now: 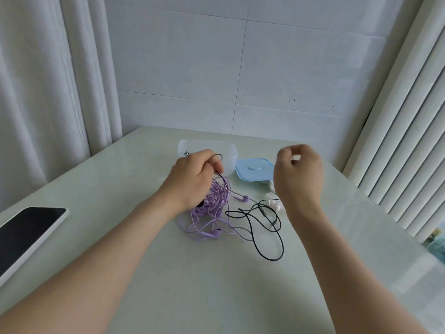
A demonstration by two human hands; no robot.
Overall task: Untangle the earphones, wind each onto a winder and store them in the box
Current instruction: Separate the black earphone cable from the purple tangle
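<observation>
Left hand [192, 182]: fingers curled round the top of the purple earphones [216, 201], holding the tangled bundle partly off the desk [216, 273]. A thin black loop sticks up out of that grip, just in front of the box. The bottom of the purple tangle trails on the desk, with one bud lying toward me and another off to its right.

Right hand [298, 174]: raised above the desk, fingers curled in, thumb and forefinger tips close together. There's a tiny dark speck at the fingertips. Can't tell if it's pinching a wire or holding nothing.

Black earphones [267, 227]: cable lies in loose loops on the desk between the two forearms, just right of the purple tangle and crossing its strands.

Box [231, 150]: clear plastic, open, at the back of the desk behind the left hand. There's a small dark item in its left corner, too small to identify. The blue lid [252, 168] lies flat just right of the box.

White parts [270, 195]: small pieces on the desk below the lid, partly hidden by the right hand.

A tablet [26, 230] with a dark screen sits on the left edge of the desk.
</observation>
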